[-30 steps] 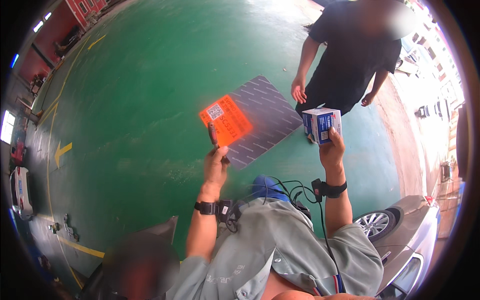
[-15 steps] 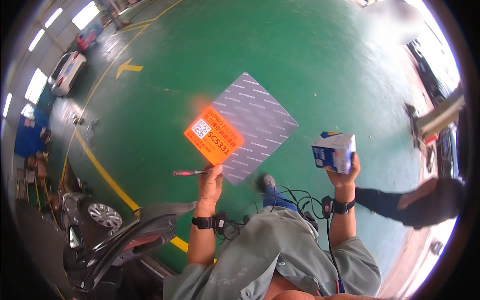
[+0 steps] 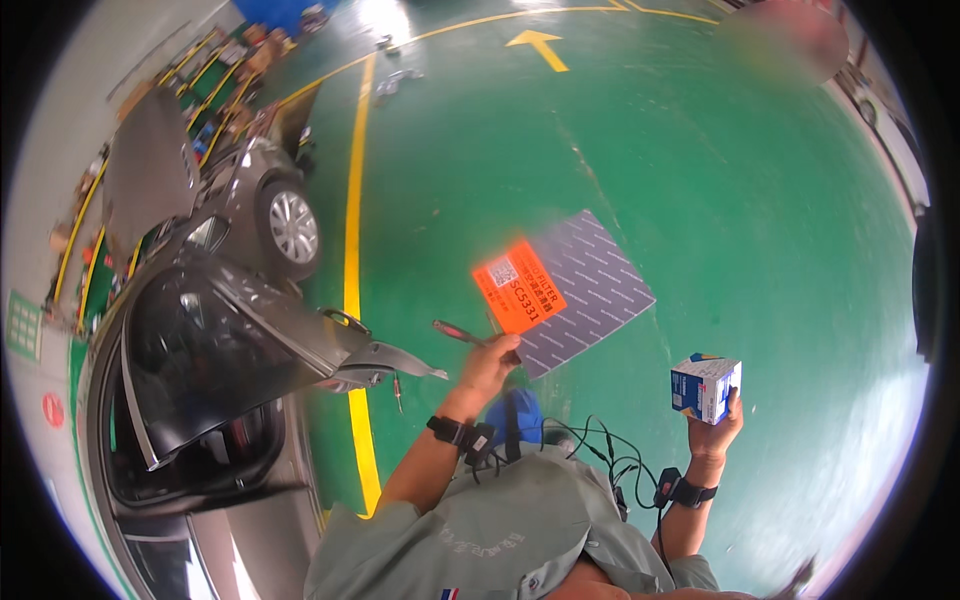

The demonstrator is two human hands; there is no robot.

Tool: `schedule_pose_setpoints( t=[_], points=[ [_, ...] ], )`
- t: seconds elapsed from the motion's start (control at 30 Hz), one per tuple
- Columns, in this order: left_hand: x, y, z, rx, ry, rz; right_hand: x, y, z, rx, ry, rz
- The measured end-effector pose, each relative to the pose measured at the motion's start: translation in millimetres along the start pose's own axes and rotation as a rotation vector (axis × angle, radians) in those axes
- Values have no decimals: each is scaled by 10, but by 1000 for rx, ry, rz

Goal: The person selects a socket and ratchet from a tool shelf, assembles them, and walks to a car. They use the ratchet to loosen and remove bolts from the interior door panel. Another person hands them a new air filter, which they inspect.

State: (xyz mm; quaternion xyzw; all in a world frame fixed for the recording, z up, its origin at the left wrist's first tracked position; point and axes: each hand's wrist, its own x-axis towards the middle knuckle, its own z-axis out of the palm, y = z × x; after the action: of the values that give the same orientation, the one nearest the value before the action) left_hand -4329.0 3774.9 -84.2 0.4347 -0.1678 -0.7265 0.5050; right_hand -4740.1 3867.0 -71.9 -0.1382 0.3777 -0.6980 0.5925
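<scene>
My left hand (image 3: 487, 366) grips the lower corner of a flat grey filter box (image 3: 592, 290) with an orange label. A screwdriver (image 3: 457, 332) with a red-and-black handle is pinched in the same hand, its handle sticking out to the left. My right hand (image 3: 717, 433) holds a small blue-and-white carton (image 3: 705, 388) from below and the right side, fingers partly hidden behind it. The two boxes are apart, both held up above the green floor.
At left stands a dark grey car (image 3: 200, 340) with its hood raised and a door open towards me. Yellow-framed shelves (image 3: 205, 105) with boxes line the wall behind it. A yellow line (image 3: 354, 240) runs along the floor. Black cables (image 3: 610, 452) hang at my waist.
My view has swung left, so the car fills more of the left side. Both hands still hold the same things. The other person's arm at right has left the view.
</scene>
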Motion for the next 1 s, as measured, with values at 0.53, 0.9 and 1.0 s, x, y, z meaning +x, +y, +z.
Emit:
schedule_pose_setpoints(
  t=[0.53,0.9,1.0],
  points=[
    [599,-1044,-494,-166,507,185,1013,-1082,-323,-153,28,159],
    [486,-2258,-958,144,1311,-96,2428,-665,-671,-289,-397,392],
    [89,-3031,-775,276,1274,-307,2662,-724,-889,-330,-505,434]
  ],
)
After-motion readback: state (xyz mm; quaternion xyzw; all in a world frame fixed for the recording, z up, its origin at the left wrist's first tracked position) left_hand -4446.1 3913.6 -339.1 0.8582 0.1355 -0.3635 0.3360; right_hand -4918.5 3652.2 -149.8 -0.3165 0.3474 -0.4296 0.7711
